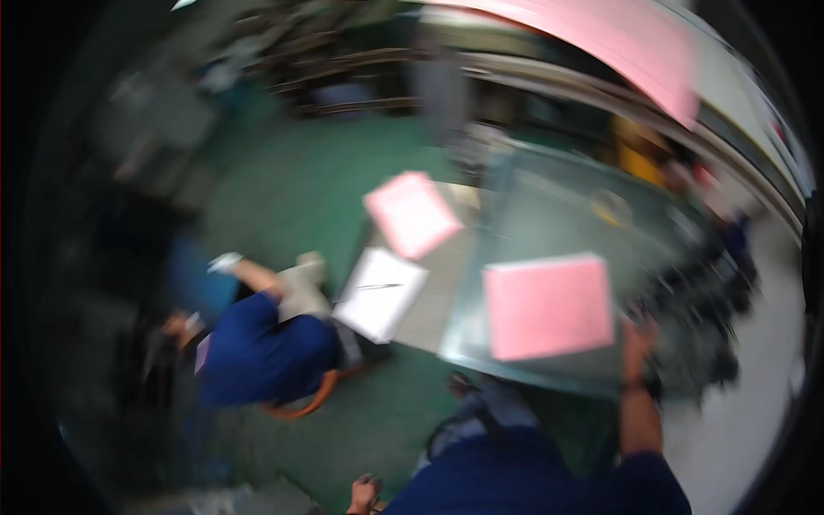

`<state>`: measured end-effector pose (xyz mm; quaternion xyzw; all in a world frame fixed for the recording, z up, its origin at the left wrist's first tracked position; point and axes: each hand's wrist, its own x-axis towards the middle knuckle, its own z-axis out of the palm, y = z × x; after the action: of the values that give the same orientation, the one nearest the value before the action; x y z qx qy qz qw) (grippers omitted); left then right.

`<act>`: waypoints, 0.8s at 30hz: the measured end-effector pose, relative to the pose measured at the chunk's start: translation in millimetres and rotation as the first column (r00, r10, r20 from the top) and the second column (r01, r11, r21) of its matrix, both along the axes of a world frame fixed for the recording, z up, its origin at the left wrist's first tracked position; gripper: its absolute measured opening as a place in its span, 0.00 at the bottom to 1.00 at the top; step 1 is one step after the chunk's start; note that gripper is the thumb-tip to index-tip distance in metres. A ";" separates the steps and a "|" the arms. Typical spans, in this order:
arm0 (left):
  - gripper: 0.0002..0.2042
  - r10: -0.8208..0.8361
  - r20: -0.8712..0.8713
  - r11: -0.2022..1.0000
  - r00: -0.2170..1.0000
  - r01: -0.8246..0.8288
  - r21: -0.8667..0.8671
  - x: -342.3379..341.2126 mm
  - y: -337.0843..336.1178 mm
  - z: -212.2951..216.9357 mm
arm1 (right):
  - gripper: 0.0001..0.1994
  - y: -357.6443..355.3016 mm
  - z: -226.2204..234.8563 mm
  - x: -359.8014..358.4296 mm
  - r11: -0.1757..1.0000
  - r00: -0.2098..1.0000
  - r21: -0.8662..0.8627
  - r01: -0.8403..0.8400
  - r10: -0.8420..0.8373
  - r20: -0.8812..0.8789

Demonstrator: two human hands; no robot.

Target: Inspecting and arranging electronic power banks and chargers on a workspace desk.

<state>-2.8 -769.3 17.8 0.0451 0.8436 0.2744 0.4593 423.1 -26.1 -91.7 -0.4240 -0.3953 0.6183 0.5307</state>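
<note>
My left hand [365, 493] hangs low at the bottom edge, left of my body. Its fingers look curled, with a small dark spot at their tips that I cannot make out. My right hand [637, 336] reaches over the glass-topped table [549, 206], smeared by motion, so its fingers do not show clearly. Just left of it lies a pink sheet or stack [549, 307]. On its right is a blurred heap of dark items [699, 313].
A seated person in a navy shirt [262, 348] is at the left on an orange-edged chair. Between us a board or side table [438, 296] bears white paper [373, 302] with a pen and pink paper [414, 215]. A yellowish ring [610, 208] lies on the glass.
</note>
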 end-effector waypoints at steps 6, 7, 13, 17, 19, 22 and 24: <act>0.28 0.347 -0.019 0.893 0.938 -0.336 -0.300 31.9 -20.4 -1.1 | 0.17 -112.6 70.3 -70.5 0.978 0.351 0.179 -0.111 -0.130 0.927; 0.28 0.388 -0.032 0.880 0.921 -0.381 -0.284 45.5 -29.1 2.9 | 0.16 -151.6 153.4 -144.6 0.973 0.398 0.073 -0.220 0.022 0.917; 0.22 0.432 -0.107 0.861 0.896 -0.445 -0.245 77.2 -62.7 -6.0 | 0.15 -183.0 131.8 -254.3 0.728 0.430 -0.065 -0.682 0.471 0.770; 0.08 0.684 -0.130 0.728 0.718 -0.661 0.185 96.5 -110.8 -37.4 | 0.14 -239.9 179.5 -358.6 0.523 0.286 -0.113 -0.845 0.619 0.731; 0.05 0.848 0.318 0.333 0.425 -0.892 0.305 96.4 -145.1 -58.5 | 0.15 -284.8 204.8 -397.3 0.379 0.146 -0.134 -0.916 0.625 0.766; 0.06 0.869 0.241 0.307 0.433 -0.852 0.424 112.7 -219.4 -103.8 | 0.17 -361.8 175.0 -453.2 0.219 -0.058 -0.245 -0.944 0.623 0.780; 0.04 0.859 0.246 0.291 0.448 -0.825 0.484 113.8 -238.8 -118.1 | 0.19 -427.3 145.3 -486.3 0.040 -0.007 -0.052 -0.998 0.716 0.698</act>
<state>110.9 -1008.1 -100.3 -0.2685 0.6378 0.6974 0.1865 -63.2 -453.5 53.6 -0.0731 -0.8402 0.5338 -0.0608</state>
